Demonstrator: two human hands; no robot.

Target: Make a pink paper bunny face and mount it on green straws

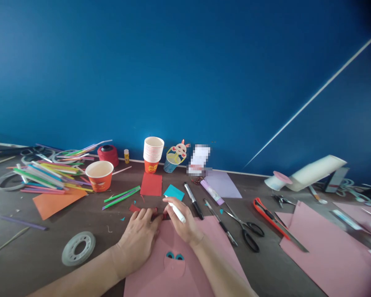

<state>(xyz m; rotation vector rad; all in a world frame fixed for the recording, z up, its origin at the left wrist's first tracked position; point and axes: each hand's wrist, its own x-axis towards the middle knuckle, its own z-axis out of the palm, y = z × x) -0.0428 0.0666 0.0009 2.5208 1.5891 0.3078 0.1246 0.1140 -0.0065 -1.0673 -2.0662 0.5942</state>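
Note:
My right hand (187, 222) is closed round a white marker (177, 211) and bends over the top edge of a pink sheet (185, 284). My left hand (142, 235) presses its fingers down on a small piece of red paper (134, 208) near that same edge. Fingers partly hide the red piece and the marker's tip. Lower on the sheet lies a pink cut-out face (174, 268) with two blue and black eyes (175, 256). Just beyond my hands are a blue paper piece (174, 192) and a red square (151, 184).
Scissors (245, 231), a black marker (194, 201), a pen (221, 222) and a red cutter (275, 222) lie to the right. Stacked paper cups (153, 154) stand by the blue wall (173, 74). Leftward are a tape roll (68, 252), an orange cup (99, 181) and coloured straws (46, 177).

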